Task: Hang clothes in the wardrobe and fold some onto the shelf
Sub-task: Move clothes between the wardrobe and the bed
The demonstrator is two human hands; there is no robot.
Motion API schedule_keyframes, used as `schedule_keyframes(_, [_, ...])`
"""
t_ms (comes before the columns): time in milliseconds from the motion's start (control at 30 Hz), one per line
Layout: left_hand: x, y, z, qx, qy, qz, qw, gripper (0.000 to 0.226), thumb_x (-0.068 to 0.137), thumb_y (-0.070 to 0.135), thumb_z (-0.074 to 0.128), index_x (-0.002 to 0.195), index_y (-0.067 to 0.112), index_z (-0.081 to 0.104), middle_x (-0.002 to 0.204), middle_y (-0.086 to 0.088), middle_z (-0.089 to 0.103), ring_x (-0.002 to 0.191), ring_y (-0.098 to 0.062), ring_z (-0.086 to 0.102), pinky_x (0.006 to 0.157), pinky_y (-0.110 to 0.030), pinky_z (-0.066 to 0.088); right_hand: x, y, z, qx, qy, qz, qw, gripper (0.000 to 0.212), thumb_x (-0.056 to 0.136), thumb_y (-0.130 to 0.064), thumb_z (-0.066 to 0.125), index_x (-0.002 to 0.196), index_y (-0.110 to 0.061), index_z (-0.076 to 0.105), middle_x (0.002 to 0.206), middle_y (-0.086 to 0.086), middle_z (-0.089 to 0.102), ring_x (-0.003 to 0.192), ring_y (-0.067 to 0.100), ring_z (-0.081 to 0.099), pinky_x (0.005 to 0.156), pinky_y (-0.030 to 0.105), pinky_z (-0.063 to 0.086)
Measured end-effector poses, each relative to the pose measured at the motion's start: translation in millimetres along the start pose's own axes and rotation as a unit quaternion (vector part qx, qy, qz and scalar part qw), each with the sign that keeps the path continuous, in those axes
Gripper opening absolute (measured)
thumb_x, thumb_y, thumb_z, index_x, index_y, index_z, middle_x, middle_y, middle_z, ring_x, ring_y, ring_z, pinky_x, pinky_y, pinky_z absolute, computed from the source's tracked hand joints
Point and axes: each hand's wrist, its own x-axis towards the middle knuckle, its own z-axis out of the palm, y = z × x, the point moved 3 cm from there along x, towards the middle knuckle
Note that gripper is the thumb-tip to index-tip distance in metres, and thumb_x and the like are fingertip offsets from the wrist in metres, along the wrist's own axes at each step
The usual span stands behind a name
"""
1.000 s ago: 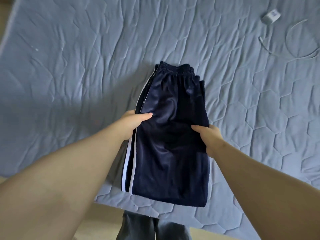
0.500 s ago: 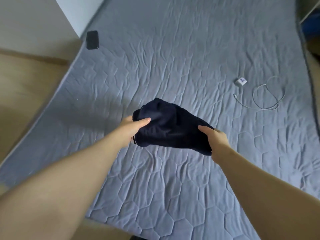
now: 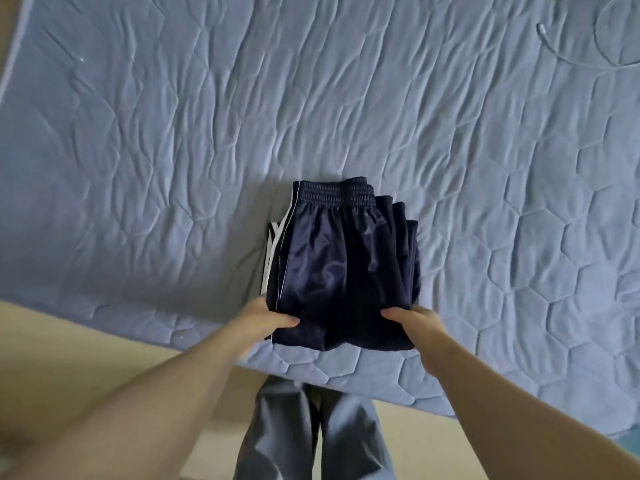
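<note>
Head: trousers (image 3: 341,268) now folded flat.

Under the near edge of the folded trousers (image 3: 346,271), the fingers of the left hand (image 3: 263,320) and right hand (image 3: 414,322) are hidden; only the thumbs show on top. Far beyond the right fingers, a white cable (image 3: 541,28) runs out of view.

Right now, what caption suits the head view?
Folded navy trousers on a blue mattress, held at the near edge by the left hand and right hand.
</note>
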Motion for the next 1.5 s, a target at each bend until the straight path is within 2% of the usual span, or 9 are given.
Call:
schedule_keyframes(200, [24.2, 32.1, -3.9, -0.100, 0.044, 0.048, 0.993, 0.034, 0.074, 0.039, 0.074, 0.102, 0.022, 0.066, 0.091, 0.009, 0.072, 0.080, -0.004, 0.068, 0.063, -0.016, 0.050, 25.0, -23.3, 11.2, 0.027, 0.034, -0.084, 0.995, 0.026, 0.080, -0.030, 0.069, 0.099, -0.019, 0.056, 0.085, -0.006, 0.061, 0.078, 0.011, 0.059, 0.070, 0.027, 0.046])
schedule_keyframes(367, [23.9, 65.7, -8.4, -0.140, 0.082, 0.076, 0.984, 0.002, 0.086, 0.023, 0.064, 0.087, 0.021, 0.064, 0.073, 0.010, 0.070, 0.061, -0.003, 0.068, 0.049, -0.016, 0.048, 16.4, -56.1, 16.7, 0.036, 0.002, -0.134, 0.990, 0.019, 0.086, -0.006, 0.058, 0.079, -0.023, 0.060, 0.079, -0.003, 0.066, 0.075, 0.016, 0.063, 0.069, 0.030, 0.055])
schedule_keyframes(467, [7.6, 58.7, -14.1, -0.108, 0.079, 0.058, 0.989, 0.008, 0.085, 0.022, 0.062, 0.092, 0.021, 0.065, 0.087, 0.003, 0.072, 0.078, -0.013, 0.068, 0.065, -0.026, 0.051, -1.5, -53.1, 7.0, 0.012, 0.007, -0.115, 0.993, 0.021, 0.083, -0.001, 0.055, 0.077, -0.020, 0.058, 0.078, 0.002, 0.063, 0.073, 0.020, 0.060, 0.069, 0.032, 0.053])
schedule_keyframes(633, [-15.4, 27.6, -10.4, -0.010, 0.083, 0.023, 0.996, 0.005, 0.086, 0.019, 0.062, 0.082, 0.021, 0.059, 0.082, 0.005, 0.066, 0.075, -0.008, 0.062, 0.061, -0.023, 0.046, -12.2, -13.1, 3.1, -0.076, -0.022, -0.023, 0.997, 0.022, 0.084, -0.004, 0.055, 0.105, -0.009, 0.058, 0.099, 0.011, 0.063, 0.090, 0.029, 0.060, 0.081, 0.040, 0.052])
schedule_keyframes(733, [-5.7, 15.5, -2.6, 0.026, 0.085, -0.013, 0.996, 0.003, 0.087, 0.018, 0.059, 0.088, 0.016, 0.058, 0.089, -0.001, 0.064, 0.082, -0.017, 0.062, 0.076, -0.032, 0.051, -0.4, -1.8, 8.3, -0.101, -0.019, 0.008, 0.995, 0.033, 0.086, -0.006, 0.052, 0.119, -0.008, 0.051, 0.087, 0.001, 0.057, 0.077, 0.021, 0.057, 0.068, 0.031, 0.046])
schedule_keyframes(933, [26.5, 21.5, -5.0, 0.217, 0.250, -0.003, 0.944, 0.083, 0.071, 0.043, 0.072, 0.139, 0.018, 0.031, 0.140, -0.010, 0.036, 0.127, -0.031, 0.037, 0.100, -0.039, 0.033, 31.0, -1.0, 8.2, -0.214, 0.153, -0.041, 0.964, 0.067, 0.077, -0.035, 0.067, 0.134, -0.019, 0.035, 0.136, 0.009, 0.039, 0.124, 0.032, 0.039, 0.100, 0.047, 0.036])
schedule_keyframes(1100, [52.2, 25.6, -3.7, 0.118, 0.216, -0.005, 0.969, 0.103, 0.062, 0.050, 0.079, 0.142, 0.015, 0.024, 0.143, -0.009, 0.037, 0.129, -0.030, 0.038, 0.106, -0.045, 0.034, 47.9, -5.3, 12.6, -0.147, 0.172, -0.061, 0.972, 0.095, 0.070, -0.040, 0.075, 0.144, -0.025, 0.019, 0.145, 0.007, 0.029, 0.131, 0.033, 0.031, 0.106, 0.050, 0.029])
schedule_keyframes(1300, [47.1, 33.3, 0.3, -0.016, 0.081, 0.003, 0.997, 0.039, 0.069, 0.032, 0.080, 0.100, 0.018, 0.062, 0.088, 0.007, 0.065, 0.075, -0.007, 0.059, 0.056, -0.020, 0.043, 44.9, -4.6, 22.6, -0.063, 0.050, -0.035, 0.996, 0.035, 0.078, -0.030, 0.071, 0.105, -0.013, 0.055, 0.090, 0.000, 0.064, 0.089, 0.025, 0.062, 0.084, 0.039, 0.052])
schedule_keyframes(1500, [-7.8, 62.8, -14.9, -0.064, 0.066, 0.003, 0.996, 0.040, 0.075, 0.027, 0.074, 0.109, 0.009, 0.065, 0.095, -0.007, 0.069, 0.083, -0.022, 0.066, 0.075, -0.029, 0.051, -8.1, -43.8, 31.4, -0.134, 0.034, -0.128, 0.982, 0.011, 0.087, -0.031, 0.056, 0.095, -0.028, 0.050, 0.080, -0.010, 0.058, 0.077, 0.015, 0.059, 0.074, 0.032, 0.049])
